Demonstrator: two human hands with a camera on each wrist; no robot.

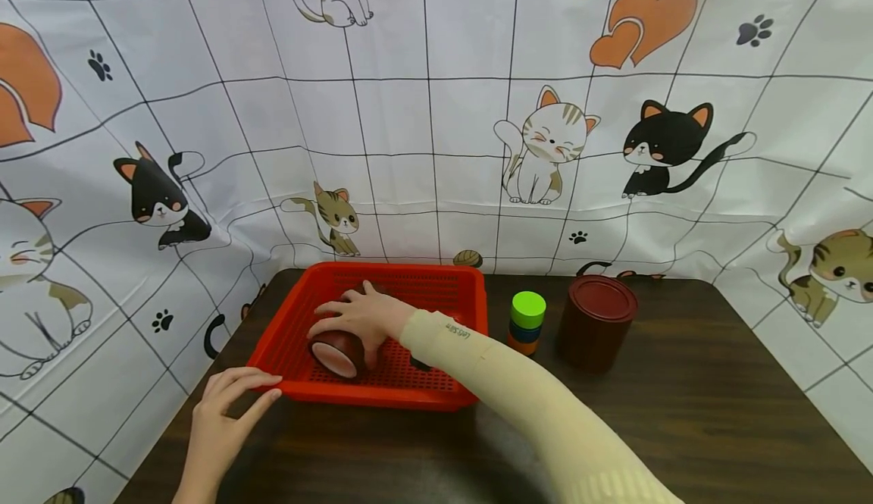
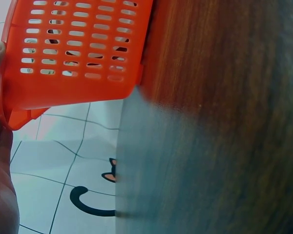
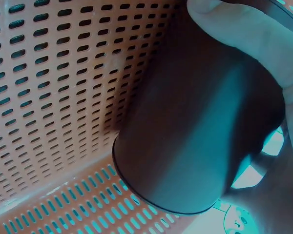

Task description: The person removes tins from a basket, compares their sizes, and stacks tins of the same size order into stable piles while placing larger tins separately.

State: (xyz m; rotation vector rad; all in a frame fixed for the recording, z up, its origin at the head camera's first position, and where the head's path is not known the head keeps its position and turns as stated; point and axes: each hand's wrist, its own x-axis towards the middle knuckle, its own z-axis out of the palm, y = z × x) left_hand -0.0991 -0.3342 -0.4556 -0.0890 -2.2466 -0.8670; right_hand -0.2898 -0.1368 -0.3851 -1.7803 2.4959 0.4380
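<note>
A red plastic basket [image 1: 382, 396] with slotted walls sits on the dark wooden table. At its front left corner my left hand [image 1: 225, 405] pinches the rim between thumb and fingers; in the left wrist view that hand [image 2: 2, 190] shows only at the edge. My right hand [image 1: 358, 318] is inside the basket and grips a dark red-brown cylindrical canister [image 1: 339, 356], which lies tilted with its pale round end toward the front left. In the right wrist view, the thumb lies along the canister [image 3: 185, 122], close to the slotted basket surface [image 3: 53, 97].
Right of the basket stands a small stack of coloured pieces [image 1: 528, 311], bright green on top. Beside it is a dark red lidded canister [image 1: 596, 322]. A small dark thing [image 1: 419, 364] lies in the basket, partly behind the right sleeve. A cat-print sheet [image 1: 470, 110] hangs behind the table.
</note>
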